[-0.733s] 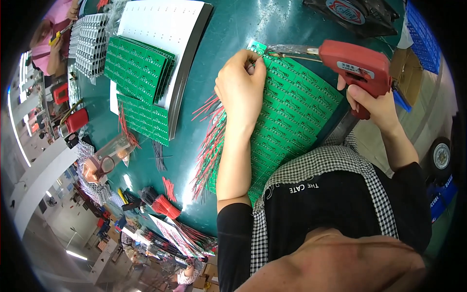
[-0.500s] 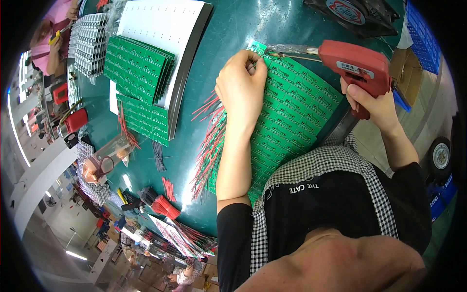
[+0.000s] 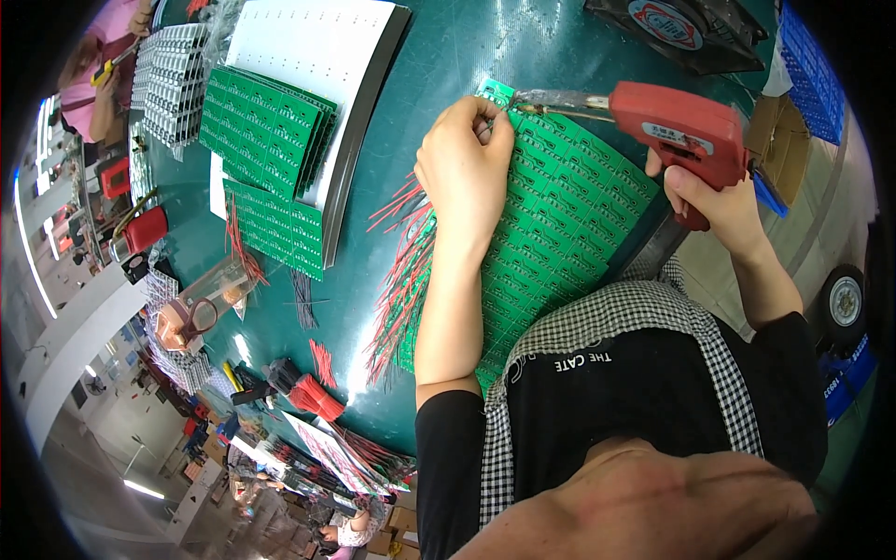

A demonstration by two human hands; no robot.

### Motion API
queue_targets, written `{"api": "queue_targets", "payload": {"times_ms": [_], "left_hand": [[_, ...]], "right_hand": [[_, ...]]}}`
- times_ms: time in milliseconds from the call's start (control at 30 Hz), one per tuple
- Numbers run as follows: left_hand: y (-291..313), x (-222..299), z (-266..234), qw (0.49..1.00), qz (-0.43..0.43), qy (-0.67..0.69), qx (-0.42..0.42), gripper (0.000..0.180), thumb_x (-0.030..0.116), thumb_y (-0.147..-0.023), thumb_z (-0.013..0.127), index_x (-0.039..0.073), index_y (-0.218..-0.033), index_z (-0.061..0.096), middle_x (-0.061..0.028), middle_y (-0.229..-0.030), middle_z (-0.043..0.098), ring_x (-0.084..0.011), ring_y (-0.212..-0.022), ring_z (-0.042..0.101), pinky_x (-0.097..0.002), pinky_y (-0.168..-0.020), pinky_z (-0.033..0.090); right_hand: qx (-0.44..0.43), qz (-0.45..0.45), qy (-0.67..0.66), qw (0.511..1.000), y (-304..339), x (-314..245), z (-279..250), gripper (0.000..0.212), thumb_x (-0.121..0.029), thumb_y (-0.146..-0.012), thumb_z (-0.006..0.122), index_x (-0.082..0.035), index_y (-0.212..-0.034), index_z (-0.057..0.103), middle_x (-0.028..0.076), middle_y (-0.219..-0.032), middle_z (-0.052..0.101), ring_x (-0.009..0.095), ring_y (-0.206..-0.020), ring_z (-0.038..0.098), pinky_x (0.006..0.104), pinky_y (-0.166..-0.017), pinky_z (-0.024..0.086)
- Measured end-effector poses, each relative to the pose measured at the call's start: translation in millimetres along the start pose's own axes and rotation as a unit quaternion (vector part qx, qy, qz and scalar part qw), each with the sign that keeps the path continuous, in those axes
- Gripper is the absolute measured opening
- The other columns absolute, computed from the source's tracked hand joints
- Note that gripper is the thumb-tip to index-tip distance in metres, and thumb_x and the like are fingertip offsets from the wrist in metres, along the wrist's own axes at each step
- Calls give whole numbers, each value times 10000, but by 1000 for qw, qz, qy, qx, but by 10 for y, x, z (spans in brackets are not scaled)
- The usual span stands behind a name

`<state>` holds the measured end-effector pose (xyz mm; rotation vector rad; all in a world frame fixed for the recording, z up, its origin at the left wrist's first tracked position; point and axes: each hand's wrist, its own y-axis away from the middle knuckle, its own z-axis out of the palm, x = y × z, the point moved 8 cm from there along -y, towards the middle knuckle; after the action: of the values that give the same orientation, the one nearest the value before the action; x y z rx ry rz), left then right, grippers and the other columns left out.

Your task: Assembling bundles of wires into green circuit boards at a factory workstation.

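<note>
A large green circuit board panel (image 3: 579,210) lies in front of me, covered in repeated small circuits. At its far left corner, my left hand (image 3: 462,163) is closed in a pinch; what sits between the fingertips is mostly hidden, beside the board's edge. My right hand (image 3: 717,205) grips the handle of a red soldering gun (image 3: 677,131) from the right. The gun's long metal tip (image 3: 569,101) reaches left to that same corner, close to my left fingertips. Thin red and black wires (image 3: 403,289) fan out along the panel's left edge, partly under my left forearm.
To the left, stacked green panels (image 3: 257,131) rest on a white board stack (image 3: 308,47). Bundled red wires (image 3: 317,397) and a clear cup-like container (image 3: 201,313) lie nearer. A black fan (image 3: 672,28) stands at the far right, beside blue crates (image 3: 812,75). Other people work at left.
The soldering gun's body has shifted very slightly left, while its tip stays at the same corner. My left hand has hardly moved.
</note>
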<state>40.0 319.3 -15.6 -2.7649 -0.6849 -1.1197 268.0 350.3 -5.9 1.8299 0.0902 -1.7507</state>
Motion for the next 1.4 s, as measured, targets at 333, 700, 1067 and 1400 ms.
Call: {"api": "queue_targets", "payload": {"times_ms": [333, 700, 1067, 1400], "left_hand": [[30, 35, 30, 1000, 2, -1, 1, 59, 105, -714, 581, 49, -722, 597, -85, -637, 565, -245, -583, 567, -360, -553, 426], [-3, 49, 29, 1000, -4, -13, -8, 67, 109, -713, 579, 44, -717, 592, -88, -649, 571, -254, -601, 574, -364, -566, 429], [12, 118, 0, 999, 24, -41, 4, 117, 147, -734, 572, 32, -721, 565, -123, -684, 578, -314, -634, 572, -394, -579, 428], [235, 443, 50, 985, 111, -129, -5, 133, 165, -782, 578, 50, -845, 557, -120, -781, 599, -314, -731, 592, -403, -623, 446]], "right_hand": [[-15, 15, 36, 999, 30, 91, -98, 208, -188, -797, 658, -31, -906, 576, -18, -614, 520, 39, -519, 457, 189, -467, 352], [-8, -12, 27, 1000, 43, -66, -49, 235, -146, -789, 652, -25, -979, 584, 11, -758, 599, 38, -533, 465, 191, -473, 377], [58, -225, -19, 972, 380, -596, -605, 465, -190, -825, 585, 4, -1215, 422, 185, -1004, 571, 91, -534, 480, 200, -468, 392], [169, -245, 163, 941, -657, -1153, -1683, 331, -327, -780, 661, -33, -921, 605, -22, -638, 549, 46, -525, 485, 200, -476, 378]]}}
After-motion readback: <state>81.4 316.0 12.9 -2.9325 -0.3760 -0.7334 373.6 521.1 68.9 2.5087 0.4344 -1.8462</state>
